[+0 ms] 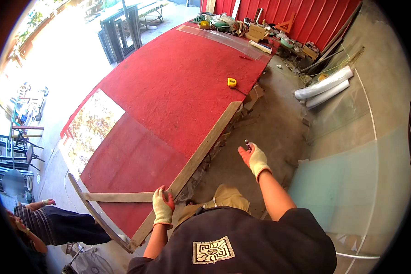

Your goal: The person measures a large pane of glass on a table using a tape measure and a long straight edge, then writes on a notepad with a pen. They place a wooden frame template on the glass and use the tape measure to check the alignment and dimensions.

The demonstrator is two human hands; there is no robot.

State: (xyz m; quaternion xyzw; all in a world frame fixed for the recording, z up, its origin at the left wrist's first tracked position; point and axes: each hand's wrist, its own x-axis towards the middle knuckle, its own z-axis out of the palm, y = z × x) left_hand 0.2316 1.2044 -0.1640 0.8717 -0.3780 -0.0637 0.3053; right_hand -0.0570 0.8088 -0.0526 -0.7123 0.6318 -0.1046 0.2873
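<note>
A large wooden T-square with a slanting brace (pixel 205 146) lies along the near edge of a table covered in red cloth (pixel 169 91). My left hand (pixel 163 208), in a cream glove with a red palm, grips its long bar where the brace meets it. Under the wood a clear glass sheet (pixel 132 155) lies on the cloth, with a bright reflection at its far left end. Off the table's right side, my gloved right hand (pixel 255 160) is closed on a small dark pen-like tool (pixel 247 143) with a shiny tip, raised in the air.
A yellow tape measure (pixel 232 82) rests near the table's right edge. Clutter and a cardboard box (pixel 255 32) fill the far end, beside a clear strip (pixel 223 42). White rolls (pixel 324 84) and glass panes (pixel 342 178) stand rightward. Another person (pixel 64 223) is at lower left.
</note>
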